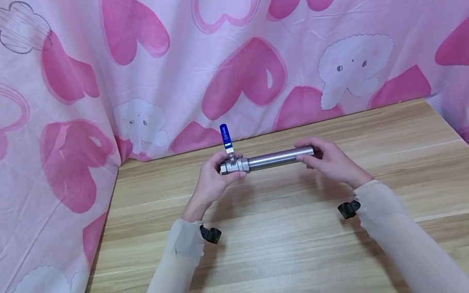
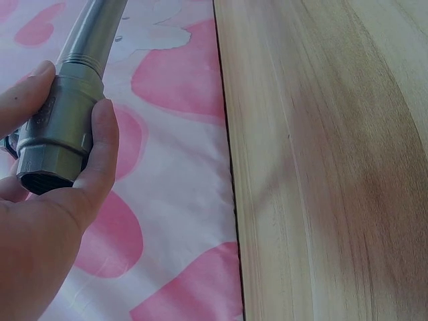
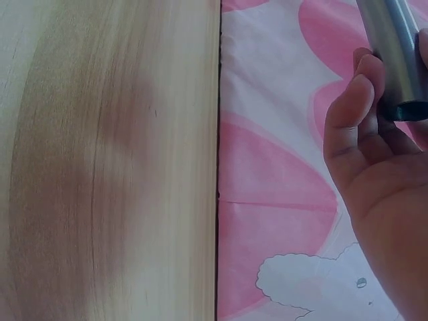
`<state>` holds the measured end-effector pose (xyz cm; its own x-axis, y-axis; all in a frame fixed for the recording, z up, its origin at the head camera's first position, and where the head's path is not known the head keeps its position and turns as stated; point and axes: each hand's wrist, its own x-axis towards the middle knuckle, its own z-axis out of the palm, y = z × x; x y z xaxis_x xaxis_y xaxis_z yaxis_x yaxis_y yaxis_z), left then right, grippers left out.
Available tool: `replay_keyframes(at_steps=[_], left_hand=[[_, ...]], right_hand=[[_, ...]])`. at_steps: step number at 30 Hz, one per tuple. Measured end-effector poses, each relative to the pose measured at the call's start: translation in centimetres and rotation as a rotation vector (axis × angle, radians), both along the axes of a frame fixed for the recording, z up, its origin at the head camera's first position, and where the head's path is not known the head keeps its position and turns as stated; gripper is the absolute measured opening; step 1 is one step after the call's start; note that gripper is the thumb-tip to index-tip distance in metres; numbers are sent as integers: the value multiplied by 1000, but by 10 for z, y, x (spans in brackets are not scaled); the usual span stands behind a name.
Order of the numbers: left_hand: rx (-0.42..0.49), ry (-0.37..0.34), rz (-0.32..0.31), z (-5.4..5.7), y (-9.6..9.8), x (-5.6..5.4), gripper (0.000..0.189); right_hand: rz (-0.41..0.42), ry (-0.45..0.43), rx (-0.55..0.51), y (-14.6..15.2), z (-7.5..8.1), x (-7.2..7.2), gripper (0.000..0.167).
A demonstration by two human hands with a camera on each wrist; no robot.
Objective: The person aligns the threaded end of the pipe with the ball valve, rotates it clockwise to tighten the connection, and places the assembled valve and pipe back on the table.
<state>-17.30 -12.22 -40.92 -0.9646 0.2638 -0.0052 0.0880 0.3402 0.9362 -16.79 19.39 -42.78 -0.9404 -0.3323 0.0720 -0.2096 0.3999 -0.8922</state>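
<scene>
From where I watch, the person's left hand (image 1: 214, 180) grips a silver metal valve (image 1: 232, 167), thumb on the near side and fingers curled round the far side. The right hand (image 1: 331, 158) pinches the free end of a straight, shiny metal pipe (image 1: 276, 159), its thumb also on the near side. In my right wrist view that end is round and hollow, with a dark opening.

The pipe runs level from the valve, on the left, to the right hand. My left wrist view shows a band of threads where the two meet. A blue lever (image 1: 226, 136) rises from the valve on a short silver stem. I see both pieces held above the surface (image 1: 285, 247), a striped, light wood top with shadows falling on it below the hands.

Farther out, pale long sleeves (image 1: 165, 289) cover both forearms, and a small black device (image 1: 210, 234) sits at each wrist. Beyond the surface's back edge and down both sides hangs pale pink fabric (image 1: 183, 71), printed with darker pink hearts and fluffy white characters.
</scene>
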Motion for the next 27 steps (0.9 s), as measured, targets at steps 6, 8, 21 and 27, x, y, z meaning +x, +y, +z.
replay_keyframes(at_steps=[6,8,21,27], left_hand=[[12,-1,-7,0,1,0,42],[15,1,-8,0,1,0,42],[11,11,2,-2,0,0,41],[13,12,0,-2,0,0,42]], right_hand=[[-7,-9,13,0,0,0,37],[-9,-16,14,0,1,1,36],[-11,-47,2,-1,0,2,49],[-7,-7,-3,0,-1,3,46]])
